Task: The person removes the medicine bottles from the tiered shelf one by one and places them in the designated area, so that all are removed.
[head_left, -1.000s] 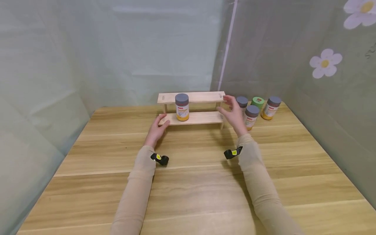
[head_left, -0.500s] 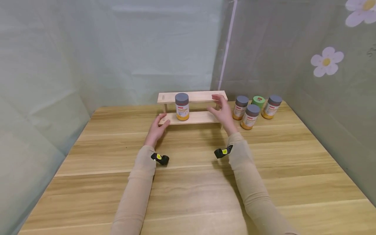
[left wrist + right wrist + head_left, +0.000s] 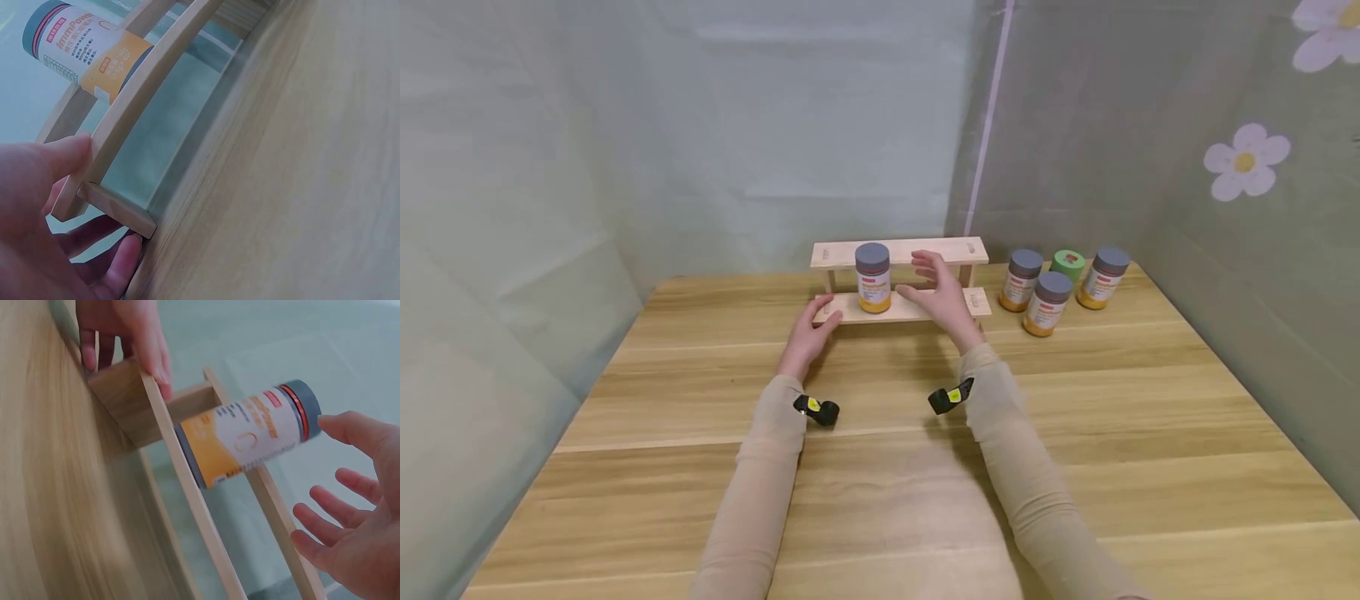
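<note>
With the left hand [image 3: 811, 332] pinching the left end of the two-tier pale wooden rack [image 3: 901, 305] on the table [image 3: 880, 450], close the spread right hand [image 3: 942, 293] around the grey-capped, orange-labelled bottle [image 3: 872, 277] on its lower tier.

A grey-capped bottle [image 3: 873, 277] with a white and orange label stands upright on the lower board of a small two-tier wooden rack [image 3: 955, 251] at the far edge of the surface, towards the rack's left half.
</note>
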`<state>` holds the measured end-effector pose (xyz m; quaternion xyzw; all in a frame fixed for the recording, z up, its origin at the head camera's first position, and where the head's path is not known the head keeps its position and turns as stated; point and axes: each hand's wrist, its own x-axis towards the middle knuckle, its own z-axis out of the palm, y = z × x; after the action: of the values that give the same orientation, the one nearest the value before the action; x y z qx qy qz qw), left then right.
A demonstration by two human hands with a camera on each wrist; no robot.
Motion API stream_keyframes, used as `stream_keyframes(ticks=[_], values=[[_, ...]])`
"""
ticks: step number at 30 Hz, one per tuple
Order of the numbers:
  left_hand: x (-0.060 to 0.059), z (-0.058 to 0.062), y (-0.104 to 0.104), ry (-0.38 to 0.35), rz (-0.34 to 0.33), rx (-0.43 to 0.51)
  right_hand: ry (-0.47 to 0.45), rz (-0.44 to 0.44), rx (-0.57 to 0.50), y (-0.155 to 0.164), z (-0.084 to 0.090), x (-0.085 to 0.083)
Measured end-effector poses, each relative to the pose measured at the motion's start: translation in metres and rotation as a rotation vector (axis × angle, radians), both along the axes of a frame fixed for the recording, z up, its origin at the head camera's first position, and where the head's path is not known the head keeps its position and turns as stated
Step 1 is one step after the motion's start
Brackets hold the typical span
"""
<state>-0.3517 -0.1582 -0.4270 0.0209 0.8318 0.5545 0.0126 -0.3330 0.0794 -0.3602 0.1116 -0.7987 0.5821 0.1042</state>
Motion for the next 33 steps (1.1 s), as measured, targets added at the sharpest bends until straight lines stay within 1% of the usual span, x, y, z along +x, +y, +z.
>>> stream_keyframes(ticks=[5, 9, 14, 19, 21, 28, 33], values=[[0.001, -0.003, -0.001, 0.007, 0.000, 0.006, -0.031, 0.023, -0.036, -0.011, -0.006, -0.003], [0.000, -0.004, -0.002, 0.009, -0.001, 0.006, -0.031, 0.028, -0.058, -0.018, -0.010, -0.006], [0.000, -0.003, -0.001, 0.003, -0.004, 0.007, -0.032, 0.018, -0.052, -0.025, -0.012, -0.006], [0.000, -0.001, -0.001, 0.019, -0.003, 0.004, -0.034, 0.014, -0.046, -0.030, -0.013, -0.008], [0.000, -0.001, -0.001, 0.029, -0.004, -0.001, -0.037, 0.021, -0.049, -0.033, -0.014, -0.009], [0.002, -0.002, 0.000, 0.019, 0.002, -0.009, -0.066, 0.047, -0.076, -0.041, -0.018, -0.011], [0.002, -0.001, 0.001, 0.043, 0.007, -0.006, -0.058, 0.030, -0.076, -0.045, -0.021, -0.015]])
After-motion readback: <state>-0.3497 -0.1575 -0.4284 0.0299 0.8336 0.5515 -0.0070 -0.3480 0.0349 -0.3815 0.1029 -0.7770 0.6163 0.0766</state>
